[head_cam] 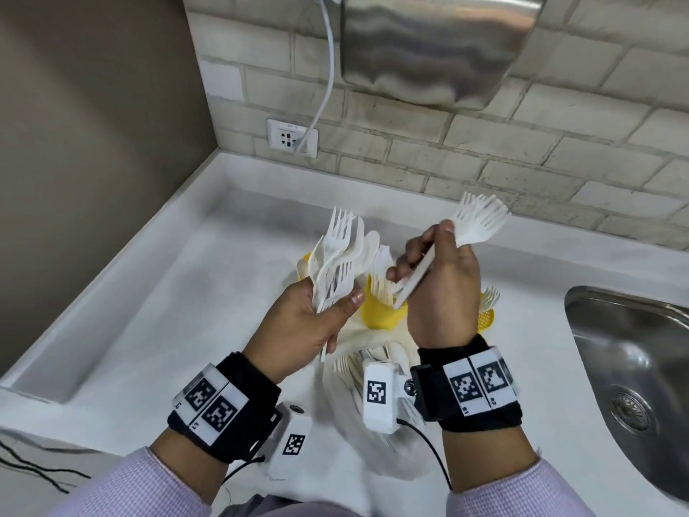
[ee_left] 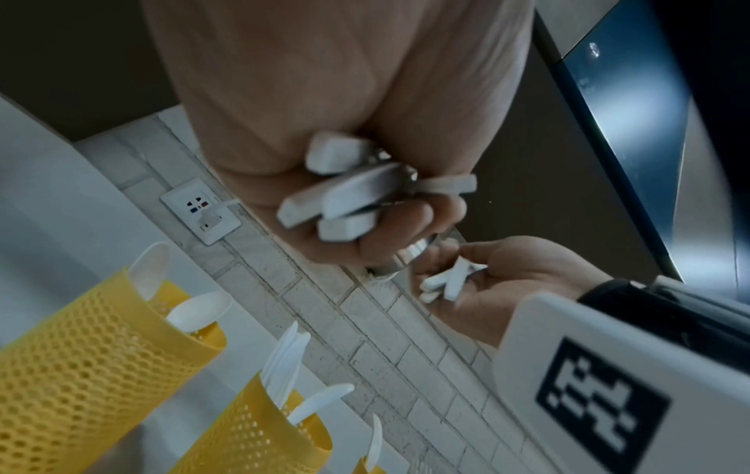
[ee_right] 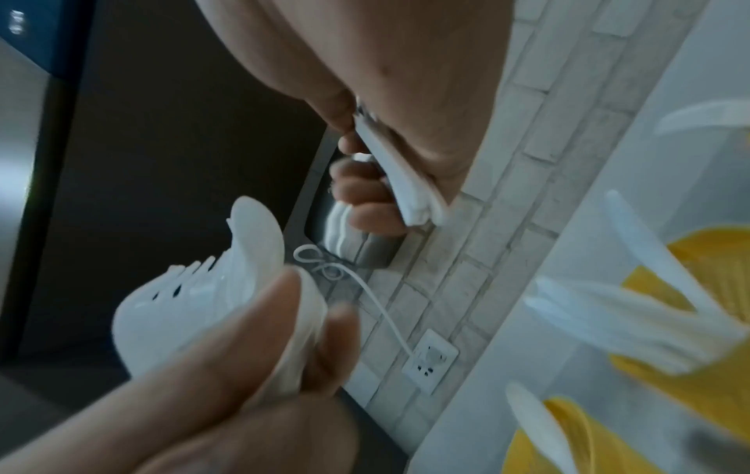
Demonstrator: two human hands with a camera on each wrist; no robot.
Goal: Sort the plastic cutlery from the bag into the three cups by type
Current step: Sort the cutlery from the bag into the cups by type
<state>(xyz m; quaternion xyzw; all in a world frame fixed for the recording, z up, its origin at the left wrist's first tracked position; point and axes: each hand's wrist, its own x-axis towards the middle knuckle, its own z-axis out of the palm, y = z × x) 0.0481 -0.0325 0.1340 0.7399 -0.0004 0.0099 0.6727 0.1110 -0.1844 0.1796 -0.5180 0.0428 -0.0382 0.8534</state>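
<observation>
My left hand [head_cam: 332, 300] grips a mixed bunch of white plastic forks and spoons [head_cam: 337, 251] by the handles; the handle ends [ee_left: 349, 192] stick out below the fist. My right hand [head_cam: 425, 255] holds several white forks [head_cam: 481, 218] fanned up to the right, above the cups. Three yellow mesh cups stand beyond the hands: the left cup [ee_left: 81, 368] holds spoons, the middle cup [head_cam: 380, 311] holds knives, and the right cup [head_cam: 486, 319] holds forks. The translucent bag [head_cam: 373, 363] of cutlery lies on the counter under my wrists, partly hidden.
A steel sink [head_cam: 634, 367] is set in the white counter [head_cam: 167, 292] at the right. On the brick wall behind are a socket [head_cam: 292, 138] with a white cable and a steel dispenser [head_cam: 436, 42]. A raised ledge runs along the counter's left side.
</observation>
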